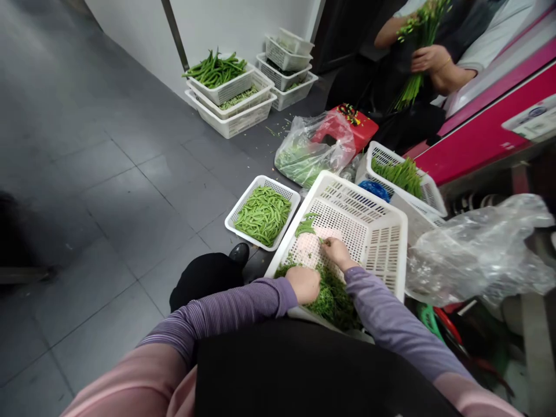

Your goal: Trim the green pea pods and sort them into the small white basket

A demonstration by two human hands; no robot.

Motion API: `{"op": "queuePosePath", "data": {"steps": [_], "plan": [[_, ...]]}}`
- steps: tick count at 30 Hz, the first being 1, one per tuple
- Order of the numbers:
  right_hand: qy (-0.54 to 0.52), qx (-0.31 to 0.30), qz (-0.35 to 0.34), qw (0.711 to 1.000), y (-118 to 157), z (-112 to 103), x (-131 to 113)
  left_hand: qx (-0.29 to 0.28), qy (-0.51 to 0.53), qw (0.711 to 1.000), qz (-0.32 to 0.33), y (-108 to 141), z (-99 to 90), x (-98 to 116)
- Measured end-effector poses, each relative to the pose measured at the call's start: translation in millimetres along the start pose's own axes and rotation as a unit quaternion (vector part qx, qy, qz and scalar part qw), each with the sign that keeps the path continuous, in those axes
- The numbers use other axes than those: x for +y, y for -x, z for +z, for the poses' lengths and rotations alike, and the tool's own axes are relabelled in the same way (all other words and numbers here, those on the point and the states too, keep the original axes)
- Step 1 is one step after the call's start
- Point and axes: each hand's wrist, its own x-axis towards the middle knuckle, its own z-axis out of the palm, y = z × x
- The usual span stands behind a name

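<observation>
The large white basket (384, 223) is standing directly in front of the person, apparently so that both forearms are reaching over its near rim and its high walls are containing loose material. Inside the basket, toward its left wall, a few green pods (306, 225) are lying apart from a heap of fine green scraps (332, 298), which is filling the near end; this spacing is probably keeping the two distinguishable. The right hand (336, 252) is pinching a small green piece (322, 240) at the fingertips, a grip suiting so slight an item. The left hand (304, 284) is curling over the heap; its fingertips are facing away, so its contents cannot be determined. Just beyond the basket's left wall, a shallow tray (230, 222) is holding piled pods (263, 215), presumably for short reach.
</observation>
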Motion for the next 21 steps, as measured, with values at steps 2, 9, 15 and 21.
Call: {"op": "queuePosePath", "data": {"steps": [2, 9, 15, 21], "plan": [[-0.011, -0.010, -0.032, 0.999, 20.3, -12.2, -0.2, 0.041, 0.102, 0.993, -0.044, -4.8, -3.8, -2.4], [-0.078, -0.002, -0.252, 0.965, 110.6, -55.8, -14.2, -0.037, 0.552, 0.832, -0.039, -8.0, -3.2, 1.8], [-0.013, 0.004, -0.297, 0.955, 148.1, -72.2, -22.1, -0.092, 0.593, 0.800, 0.014, 6.1, -2.1, 12.7], [-0.200, 0.026, -0.208, 0.957, 172.2, -62.0, -31.8, -0.101, 0.538, 0.837, 0.000, 10.2, 8.4, 15.6]]}}
